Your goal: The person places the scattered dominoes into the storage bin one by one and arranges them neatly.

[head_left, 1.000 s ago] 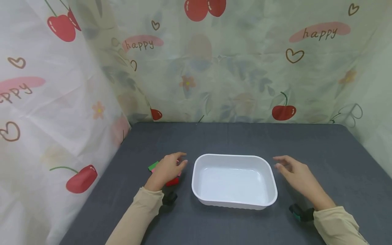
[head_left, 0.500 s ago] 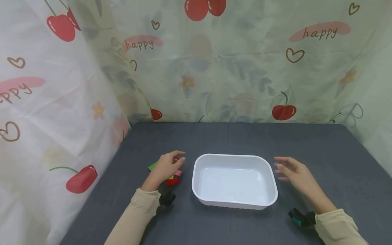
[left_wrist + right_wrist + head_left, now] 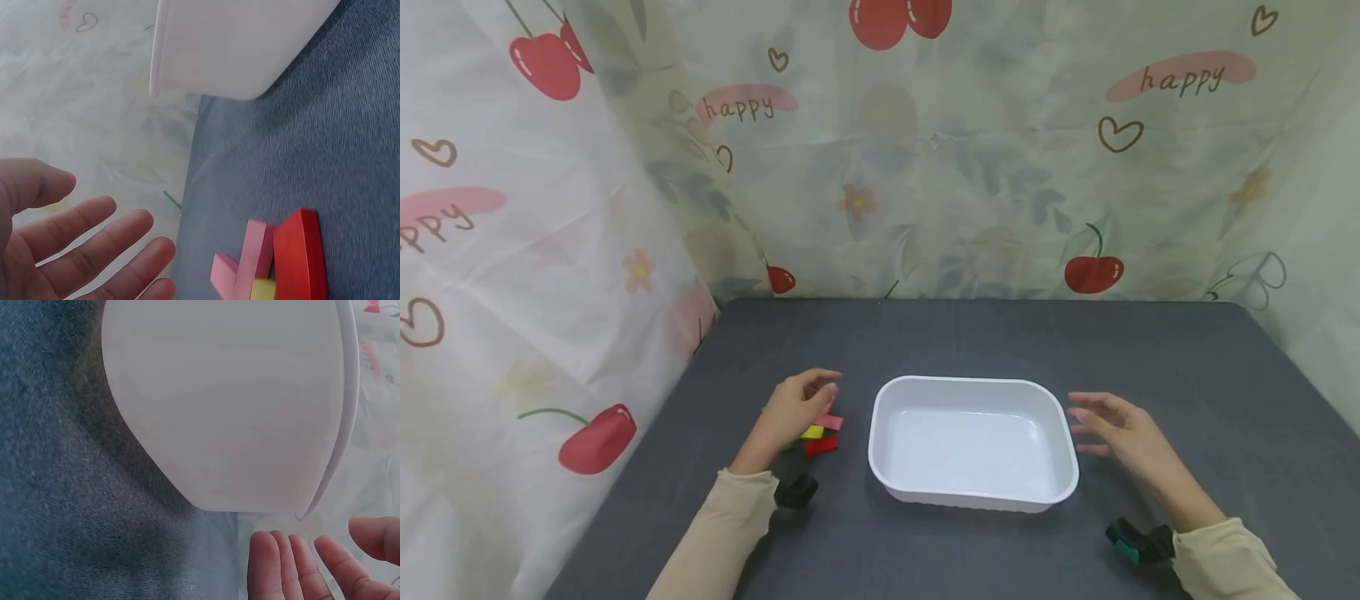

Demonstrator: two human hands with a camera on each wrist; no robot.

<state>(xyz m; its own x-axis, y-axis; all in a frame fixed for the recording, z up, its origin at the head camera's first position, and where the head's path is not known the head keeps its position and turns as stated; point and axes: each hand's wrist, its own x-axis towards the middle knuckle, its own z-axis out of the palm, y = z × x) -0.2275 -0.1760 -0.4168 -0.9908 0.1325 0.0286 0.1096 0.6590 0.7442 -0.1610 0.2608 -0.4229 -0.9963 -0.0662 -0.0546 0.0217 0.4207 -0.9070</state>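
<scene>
My left hand [image 3: 786, 414] is held over a small group of coloured blocks on the left, its fingers relaxed and nothing in its grasp. A red block [image 3: 822, 446], a yellow block [image 3: 812, 432] and a pink block [image 3: 829, 422] show beside and below it; the hand hides others. In the left wrist view the fingers [image 3: 87, 259] are spread apart, with the red block [image 3: 300, 256] lying off to their right. My right hand [image 3: 1123, 433], also holding nothing, is close to the right side of a white rectangular tub [image 3: 973, 501]. Its fingertips [image 3: 265, 547] point along the tub's wall.
The tub sits in the middle of a dark grey table [image 3: 955, 337], its inside bare. A printed cloth [image 3: 940, 208] hangs behind the table and along its sides. Dark camera mounts [image 3: 1138, 542] sit under both wrists.
My left hand has shifted left, uncovering more of the yellow and pink blocks. The right hand has sunk slightly, its fingers more spread. The tub has stayed in place.
</scene>
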